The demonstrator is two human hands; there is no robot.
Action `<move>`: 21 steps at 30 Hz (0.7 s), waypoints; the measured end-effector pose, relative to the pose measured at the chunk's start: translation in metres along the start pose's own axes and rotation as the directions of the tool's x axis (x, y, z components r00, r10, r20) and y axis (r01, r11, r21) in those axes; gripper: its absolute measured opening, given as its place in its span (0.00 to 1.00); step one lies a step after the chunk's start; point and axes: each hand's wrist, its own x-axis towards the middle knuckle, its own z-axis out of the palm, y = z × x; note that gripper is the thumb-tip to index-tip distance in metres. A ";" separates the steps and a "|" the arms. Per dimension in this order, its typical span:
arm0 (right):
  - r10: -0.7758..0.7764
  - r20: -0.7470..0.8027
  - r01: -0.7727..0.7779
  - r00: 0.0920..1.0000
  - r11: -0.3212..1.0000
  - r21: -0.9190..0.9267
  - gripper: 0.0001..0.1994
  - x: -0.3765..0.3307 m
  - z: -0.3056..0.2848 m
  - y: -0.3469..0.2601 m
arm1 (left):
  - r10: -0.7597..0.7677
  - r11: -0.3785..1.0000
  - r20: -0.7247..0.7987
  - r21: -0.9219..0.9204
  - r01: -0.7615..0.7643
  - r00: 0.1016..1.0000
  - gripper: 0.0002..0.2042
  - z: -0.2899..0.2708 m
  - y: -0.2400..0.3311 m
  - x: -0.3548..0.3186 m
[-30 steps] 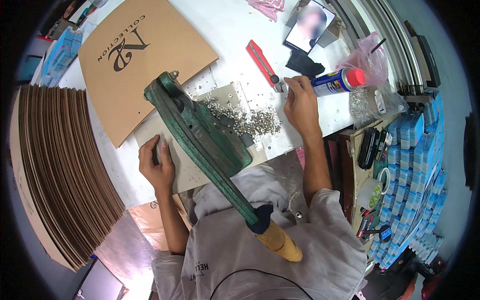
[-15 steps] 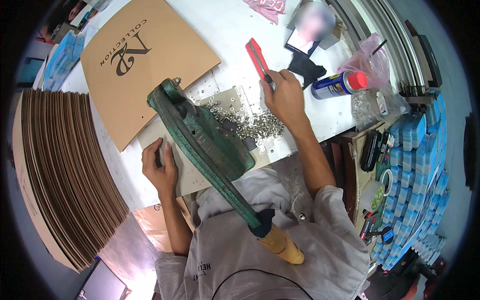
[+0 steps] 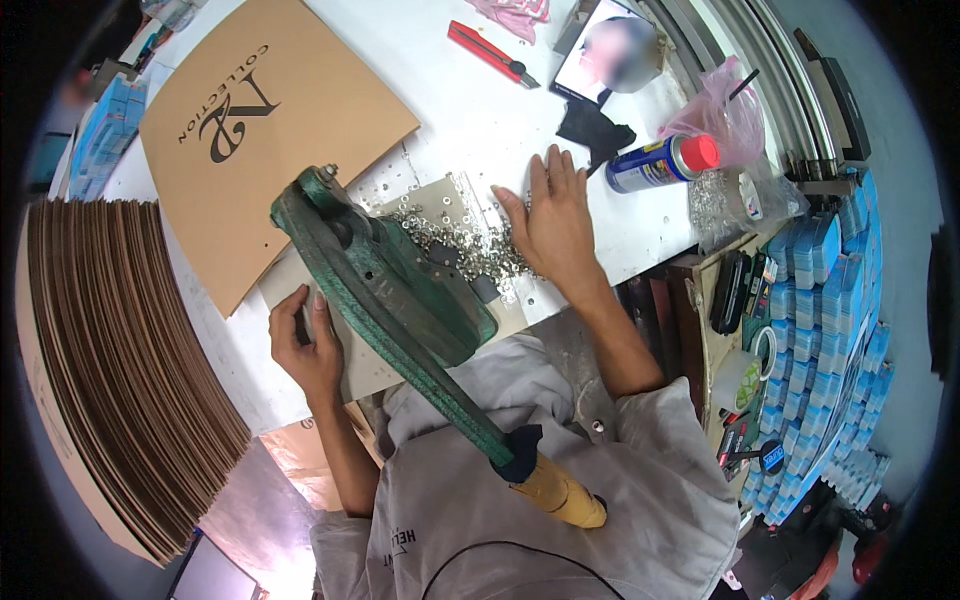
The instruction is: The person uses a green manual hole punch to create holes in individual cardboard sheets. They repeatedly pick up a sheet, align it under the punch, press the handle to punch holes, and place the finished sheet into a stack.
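Observation:
My right hand [image 3: 558, 222] lies palm down on the white table with its fingers spread, beside a heap of small metal eyelets [image 3: 475, 248]. Beyond it rests a red utility knife [image 3: 490, 52], apart from the hand. My left hand [image 3: 310, 348] is by the near table edge, thumb and fingers loosely bent with a gap between them and nothing visible inside. It touches a grey board [image 3: 362, 362] under a green lever press [image 3: 390, 275]. The press's long arm ends in a yellow-wrapped handle [image 3: 562, 492] in front of my shirt.
A printed brown cardboard sheet [image 3: 330, 100] covers the far left, near a tall stack of cardboard [image 3: 130, 360]. On the right are a blue spray can [image 3: 650, 168], black cloth [image 3: 593, 128], pink plastic bag [image 3: 722, 110] and clear bag of eyelets [image 3: 735, 205]. Blue packs [image 3: 820, 340] are piled farther right.
My right hand has let go of the utility knife and opened flat on the table. The knife now lies farther away. My left hand keeps its pose; the view has shifted slightly.

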 end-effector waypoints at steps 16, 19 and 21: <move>-0.054 -0.096 0.069 0.994 0.986 0.154 0.28 0.154 0.022 0.019 | 0.016 1.000 -0.004 -0.022 -0.016 1.000 0.10 -0.002 -0.001 0.003; 0.083 0.072 -0.086 0.994 0.996 0.033 0.35 0.184 0.038 0.024 | 0.020 0.999 -0.023 -0.049 -0.021 1.000 0.09 0.002 -0.003 0.004; 0.133 0.093 -0.131 0.987 0.991 -0.027 0.40 0.184 0.050 0.029 | 0.021 0.999 -0.021 -0.047 -0.022 1.000 0.09 0.001 0.002 0.004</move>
